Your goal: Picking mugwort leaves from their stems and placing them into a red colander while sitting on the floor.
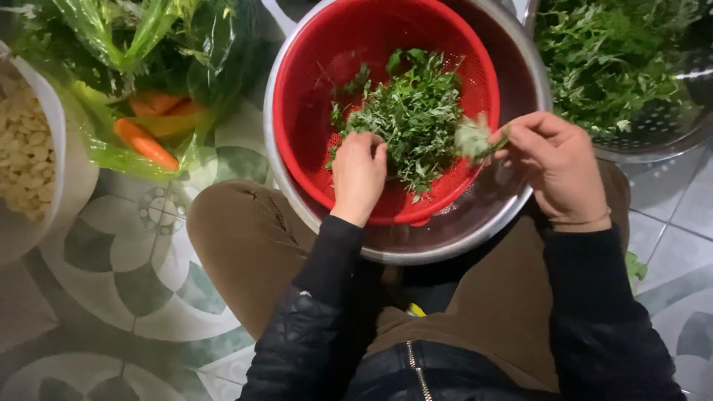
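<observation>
Corn kernels (22, 148), pale yellow, fill a white bowl (70, 171) at the far left edge. Next to it lies a clear plastic bag (111, 152) holding 2 orange carrots (145, 142) under long green leaves (126, 37), all on a patterned tile floor (134, 275). Further right, a red colander (312, 96) sits inside a steel bowl (445, 249), which rests above the person's knees in brown trousers (245, 238). A heap of small leafy greens (416, 115) lies in the colander. The left hand (359, 174) is curled into a loose fist, knuckles pressing into the near edge of the heap; whether it grips any stems I cannot tell. The right hand (557, 167) pinches a blurred green sprig (479, 139) between thumb and fingertips, just over the colander's right rim. At the far right, a metal colander (661, 134) holds more greens (601, 59).
</observation>
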